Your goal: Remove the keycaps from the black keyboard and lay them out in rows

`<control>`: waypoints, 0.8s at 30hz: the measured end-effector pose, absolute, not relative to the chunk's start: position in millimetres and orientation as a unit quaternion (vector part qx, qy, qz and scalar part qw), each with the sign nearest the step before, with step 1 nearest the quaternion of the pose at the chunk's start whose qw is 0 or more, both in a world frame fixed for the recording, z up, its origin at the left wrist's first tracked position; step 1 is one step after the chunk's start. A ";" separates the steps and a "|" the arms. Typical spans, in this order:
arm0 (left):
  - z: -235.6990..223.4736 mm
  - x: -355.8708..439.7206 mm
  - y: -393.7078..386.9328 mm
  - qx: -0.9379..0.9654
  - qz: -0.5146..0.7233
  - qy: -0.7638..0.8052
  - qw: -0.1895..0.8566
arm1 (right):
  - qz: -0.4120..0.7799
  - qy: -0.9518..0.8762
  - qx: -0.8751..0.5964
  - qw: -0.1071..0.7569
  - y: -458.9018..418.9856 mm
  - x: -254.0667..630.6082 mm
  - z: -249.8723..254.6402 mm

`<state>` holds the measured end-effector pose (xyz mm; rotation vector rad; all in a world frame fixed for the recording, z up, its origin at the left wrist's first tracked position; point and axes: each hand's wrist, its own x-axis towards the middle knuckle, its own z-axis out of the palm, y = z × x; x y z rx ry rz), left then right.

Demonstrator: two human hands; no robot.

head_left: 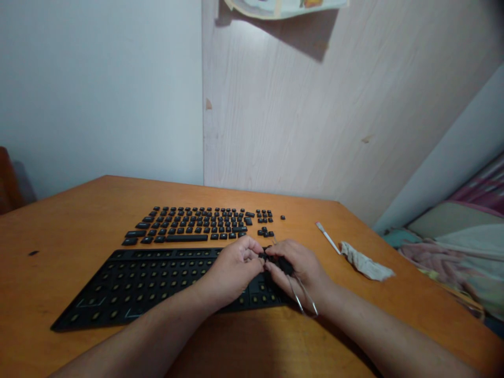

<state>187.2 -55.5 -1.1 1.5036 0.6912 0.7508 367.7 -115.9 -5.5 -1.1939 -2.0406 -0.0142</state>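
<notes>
A black keyboard [157, 283] with its keycaps off lies in front of me, bare switch posts showing in rows. Over its right part, my left hand [234, 265] is closed, its thumb and fingers pinching a small black keycap [262, 255] that is partly hidden. My right hand [301, 265] meets it there, fingertips at the same keycap. In its palm it grips a wire keycap puller [303, 298], black handle partly covered and thin wire loops pointing toward me. Behind the keyboard, loose black keycaps [197, 223] sit in keyboard order.
A white-handled brush [327, 238] and a crumpled pale cloth [366, 262] lie to the right on the wooden table [79, 210]. One small black piece [33, 253] rests at far left. A wall stands behind the table; bedding [441, 252] is at the right.
</notes>
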 end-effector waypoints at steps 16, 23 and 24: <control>1.0 184.1 -54.9 0.734 0.355 0.307 0.491 | -0.025 -0.735 -0.562 0.378 -102.1 393.1 13.8; -1.1 176.8 -53.4 0.831 0.319 0.324 0.322 | 0.050 -0.639 -0.660 0.392 -42.1 469.8 0.6; -1.6 176.0 -53.0 0.838 0.311 0.324 0.309 | 0.053 -0.627 -0.681 0.374 -33.6 478.5 -3.5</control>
